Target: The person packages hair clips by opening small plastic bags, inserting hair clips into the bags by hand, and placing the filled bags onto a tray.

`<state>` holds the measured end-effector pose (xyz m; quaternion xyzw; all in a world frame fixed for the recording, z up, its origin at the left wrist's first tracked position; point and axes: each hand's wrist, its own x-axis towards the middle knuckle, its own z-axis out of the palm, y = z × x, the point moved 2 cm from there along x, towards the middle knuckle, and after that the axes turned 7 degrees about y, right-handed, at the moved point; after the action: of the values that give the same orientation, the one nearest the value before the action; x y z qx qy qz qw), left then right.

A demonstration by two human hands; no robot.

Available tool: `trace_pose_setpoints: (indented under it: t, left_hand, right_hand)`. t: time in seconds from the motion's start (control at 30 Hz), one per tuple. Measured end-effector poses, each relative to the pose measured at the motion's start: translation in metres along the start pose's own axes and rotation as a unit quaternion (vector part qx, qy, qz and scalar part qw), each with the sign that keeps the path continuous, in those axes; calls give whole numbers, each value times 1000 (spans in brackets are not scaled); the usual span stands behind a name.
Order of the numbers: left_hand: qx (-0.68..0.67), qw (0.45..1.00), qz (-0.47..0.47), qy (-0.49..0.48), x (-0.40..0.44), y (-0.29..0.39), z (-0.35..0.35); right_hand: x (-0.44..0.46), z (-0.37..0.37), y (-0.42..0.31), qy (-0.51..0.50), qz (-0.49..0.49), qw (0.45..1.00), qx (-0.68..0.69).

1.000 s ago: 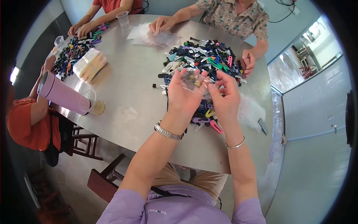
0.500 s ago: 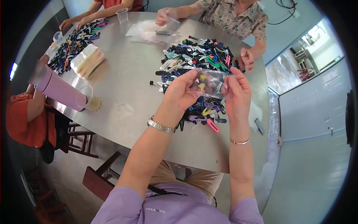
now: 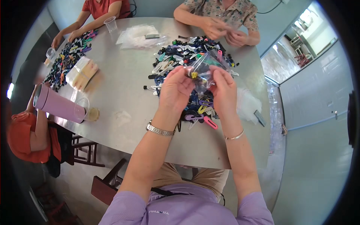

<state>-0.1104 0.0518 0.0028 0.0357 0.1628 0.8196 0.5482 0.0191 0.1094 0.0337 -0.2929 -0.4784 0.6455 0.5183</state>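
A clear plastic bag (image 3: pixel 206 62) is pinched between my two hands above a heap of hair clips (image 3: pixel 170 56). Inside the bag, by my left fingertips, shows a small yellow piece (image 3: pixel 194 75); its other contents are blurred. My left hand (image 3: pixel 175 88) closes on the bag's left side. On the right side, my right hand (image 3: pixel 224 90) grips it between thumb and fingers. Loose clips lie below my hands, among them a pink hair clip (image 3: pixel 210 122) and a purple hair clip (image 3: pixel 194 117).
Clear bags (image 3: pixel 249 105) and a grey strip (image 3: pixel 259 117) lie right of my hands. Farther left stand a pink tumbler (image 3: pixel 60 105), plastic cups (image 3: pixel 111 24) and a bundled stack (image 3: pixel 81 73). Co-workers sit around the metal table (image 3: pixel 146 101); one's hands (image 3: pixel 225 32) are across the heap.
The bag, stretched flat before, is now tilted and crumpled with its plastic standing up. My hands have come slightly closer together. The co-worker opposite has brought both hands together.
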Motion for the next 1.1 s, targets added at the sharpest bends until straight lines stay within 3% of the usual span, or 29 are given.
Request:
trace_pose_setpoints:
  t: [0.07, 0.23, 0.3, 0.33, 0.4, 0.43, 0.53, 0.63, 0.67, 0.73, 0.87, 0.97, 1.1]
  left_hand:
    - [5, 999, 24, 34, 0, 4, 3]
    - [153, 981, 97, 69, -7, 5, 10]
    - [331, 921, 205, 17, -11, -2, 16]
    - [415, 873, 255, -17, -17, -10, 23]
    - [586, 756, 272, -100, -31, -31, 32]
    - [694, 653, 275, -129, -40, -41, 35]
    - [818, 361, 357, -270, -59, -74, 32]
    - [872, 238, 314, -291, -64, -88, 26]
    - [871, 242, 317, -287, -63, -89, 24]
    - [870, 241, 322, -284, -62, -92, 24]
    - [873, 184, 344, -291, -61, -103, 23]
    - [865, 190, 368, -285, -62, -106, 23]
    - [865, 186, 367, -288, -58, -107, 19]
  right_hand:
    - [13, -8, 6, 25, 110, 976, 187]
    - [10, -13, -15, 33, 57, 988, 138]
    - [12, -33, -26, 60, 57, 993, 86]
    - [9, -45, -36, 75, 43, 994, 60]
    - [1, -80, -56, 100, 7, 995, 14]
    - [-6, -105, -66, 131, -8, 991, 14]
    - [-33, -187, -100, 218, -104, 960, -142]
    - [-71, -288, -121, 353, -144, 894, -234]
    - [-86, -326, -113, 391, -180, 865, -257]
    - [-120, -380, -101, 465, -148, 816, -310]
    - [-177, -438, -28, 490, -50, 815, -306]
    - [-196, -452, 45, 474, -10, 834, -282]
    - [-177, -445, 82, 442, 35, 842, -306]
